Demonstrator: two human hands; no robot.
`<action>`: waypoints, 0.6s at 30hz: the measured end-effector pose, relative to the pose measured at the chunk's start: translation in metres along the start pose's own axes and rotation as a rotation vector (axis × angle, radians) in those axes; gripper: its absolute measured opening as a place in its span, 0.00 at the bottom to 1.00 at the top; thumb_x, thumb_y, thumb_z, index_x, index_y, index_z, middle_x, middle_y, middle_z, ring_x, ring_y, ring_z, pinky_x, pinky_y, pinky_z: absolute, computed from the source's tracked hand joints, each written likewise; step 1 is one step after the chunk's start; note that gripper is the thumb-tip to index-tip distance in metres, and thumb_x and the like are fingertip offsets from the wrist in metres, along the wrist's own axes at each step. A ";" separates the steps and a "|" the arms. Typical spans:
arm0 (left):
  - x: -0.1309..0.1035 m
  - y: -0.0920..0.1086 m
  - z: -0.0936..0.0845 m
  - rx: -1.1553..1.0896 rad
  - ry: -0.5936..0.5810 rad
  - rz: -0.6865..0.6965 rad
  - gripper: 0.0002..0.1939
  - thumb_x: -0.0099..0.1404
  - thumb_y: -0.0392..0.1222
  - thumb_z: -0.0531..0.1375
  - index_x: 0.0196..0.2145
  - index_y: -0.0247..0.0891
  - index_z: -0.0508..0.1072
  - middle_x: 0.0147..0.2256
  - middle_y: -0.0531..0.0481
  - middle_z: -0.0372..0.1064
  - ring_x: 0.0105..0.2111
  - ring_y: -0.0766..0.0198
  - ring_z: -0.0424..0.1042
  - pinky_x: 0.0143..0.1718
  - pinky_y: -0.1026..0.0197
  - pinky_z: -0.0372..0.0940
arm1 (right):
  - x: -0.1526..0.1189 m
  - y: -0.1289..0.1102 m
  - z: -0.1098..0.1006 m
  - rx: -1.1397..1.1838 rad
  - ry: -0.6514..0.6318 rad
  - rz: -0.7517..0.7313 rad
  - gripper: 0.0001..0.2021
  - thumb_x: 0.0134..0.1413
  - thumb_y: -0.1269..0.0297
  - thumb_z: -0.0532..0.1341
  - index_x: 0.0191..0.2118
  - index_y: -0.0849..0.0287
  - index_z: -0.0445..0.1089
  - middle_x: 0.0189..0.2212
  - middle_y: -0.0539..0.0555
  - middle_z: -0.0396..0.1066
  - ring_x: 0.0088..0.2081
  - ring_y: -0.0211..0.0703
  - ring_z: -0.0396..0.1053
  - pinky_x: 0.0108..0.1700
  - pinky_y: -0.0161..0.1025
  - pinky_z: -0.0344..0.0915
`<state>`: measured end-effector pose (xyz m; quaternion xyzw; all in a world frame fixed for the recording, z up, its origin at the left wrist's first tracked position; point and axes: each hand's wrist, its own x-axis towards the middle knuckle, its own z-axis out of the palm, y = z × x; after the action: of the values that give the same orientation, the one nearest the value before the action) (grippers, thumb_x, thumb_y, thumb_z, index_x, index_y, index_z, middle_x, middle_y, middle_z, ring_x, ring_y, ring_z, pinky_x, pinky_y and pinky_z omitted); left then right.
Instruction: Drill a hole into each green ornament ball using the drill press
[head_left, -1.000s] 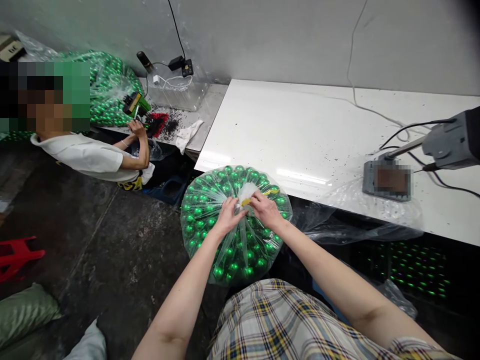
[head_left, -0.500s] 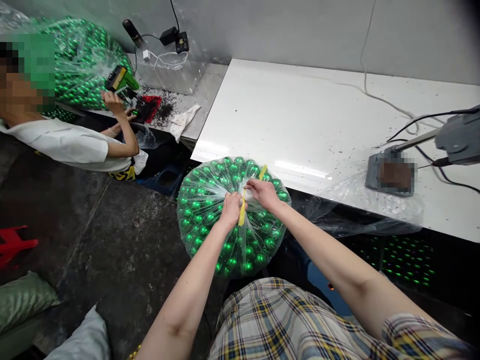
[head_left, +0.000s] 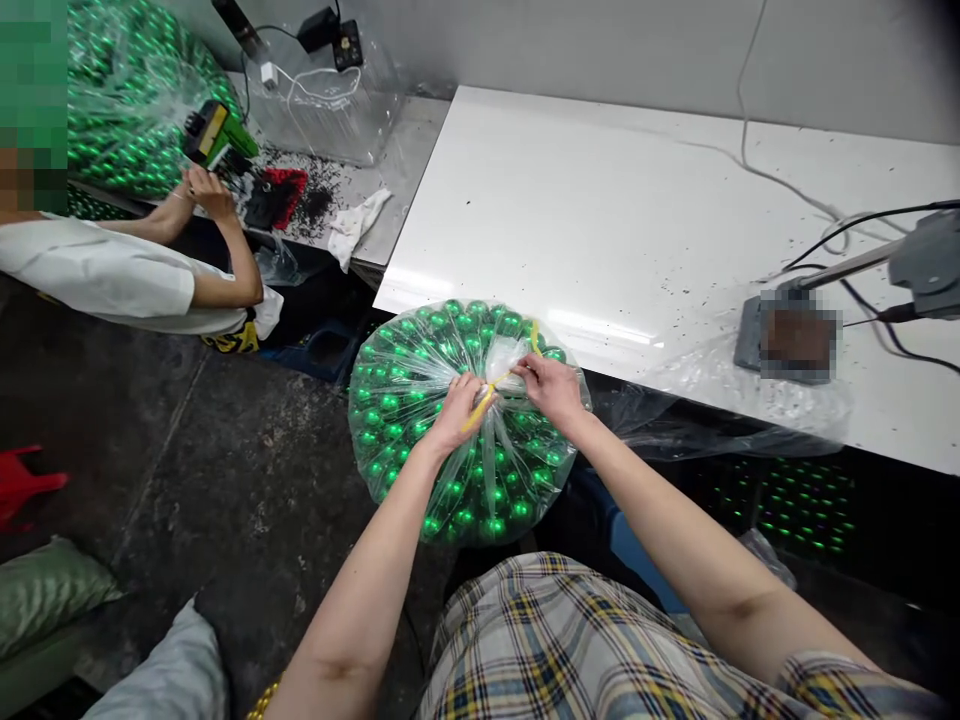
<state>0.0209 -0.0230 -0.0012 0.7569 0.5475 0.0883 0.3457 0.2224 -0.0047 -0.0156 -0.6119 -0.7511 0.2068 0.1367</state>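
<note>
A clear plastic bag [head_left: 420, 440] full of shiny green balls bulges in front of me, its neck gathered at the top. Around that neck runs a yellow ribbon [head_left: 478, 412]. My left hand [head_left: 459, 408] is closed at the left of the neck, holding the ribbon and gathered plastic. To the right, my right hand [head_left: 553, 388] pinches the other length of the ribbon, which stretches taut between the hands. A loose yellow end sticks up beyond the right fingers. Part of the bag's neck is hidden by my fingers.
A white table [head_left: 525, 200] with dark specks lies beyond the bag. On its right stands a grey device [head_left: 750, 340] with cables. At left, a co-worker's hands [head_left: 206, 195] are by a green tool [head_left: 238, 135], near another bag of green balls [head_left: 150, 120]. A red stool [head_left: 26, 485] stands on the floor.
My right hand has drawn the ribbon to the right, away from the neck, and the ribbon now crosses it tautly. The co-worker's hands have come together nearer the body.
</note>
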 end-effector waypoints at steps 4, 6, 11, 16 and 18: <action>0.001 -0.005 0.003 -0.015 0.005 -0.030 0.11 0.73 0.42 0.52 0.33 0.37 0.68 0.36 0.45 0.68 0.38 0.56 0.66 0.46 0.54 0.60 | -0.002 -0.012 0.002 0.010 0.022 -0.054 0.16 0.69 0.54 0.57 0.43 0.65 0.70 0.37 0.54 0.70 0.38 0.38 0.69 0.45 0.39 0.69; 0.004 -0.004 0.006 0.016 -0.007 -0.067 0.10 0.72 0.39 0.53 0.31 0.37 0.69 0.36 0.44 0.69 0.38 0.55 0.66 0.45 0.54 0.60 | -0.001 -0.021 0.002 0.022 0.023 -0.128 0.14 0.70 0.56 0.56 0.42 0.63 0.71 0.36 0.54 0.71 0.39 0.39 0.68 0.44 0.39 0.67; 0.010 -0.001 0.011 0.069 -0.017 -0.118 0.07 0.69 0.36 0.55 0.34 0.37 0.71 0.36 0.43 0.71 0.39 0.53 0.69 0.45 0.54 0.60 | 0.016 -0.026 -0.008 0.036 0.076 -0.224 0.12 0.68 0.58 0.58 0.37 0.60 0.73 0.34 0.57 0.70 0.38 0.44 0.65 0.35 0.37 0.61; 0.014 0.001 0.011 0.102 -0.047 -0.182 0.09 0.71 0.41 0.55 0.35 0.37 0.71 0.38 0.41 0.72 0.43 0.51 0.70 0.46 0.54 0.61 | 0.022 -0.012 -0.018 0.041 0.192 -0.219 0.14 0.72 0.60 0.51 0.49 0.61 0.71 0.52 0.64 0.64 0.46 0.49 0.64 0.41 0.43 0.66; 0.014 0.001 0.011 0.109 -0.055 -0.181 0.09 0.72 0.42 0.54 0.35 0.37 0.71 0.38 0.41 0.72 0.43 0.51 0.70 0.45 0.54 0.61 | 0.013 -0.011 -0.013 0.053 0.132 -0.323 0.13 0.71 0.61 0.53 0.45 0.61 0.72 0.47 0.62 0.67 0.45 0.46 0.65 0.46 0.43 0.68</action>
<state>0.0325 -0.0149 -0.0125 0.7241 0.6080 0.0057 0.3255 0.2162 0.0083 -0.0001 -0.4917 -0.8234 0.1609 0.2332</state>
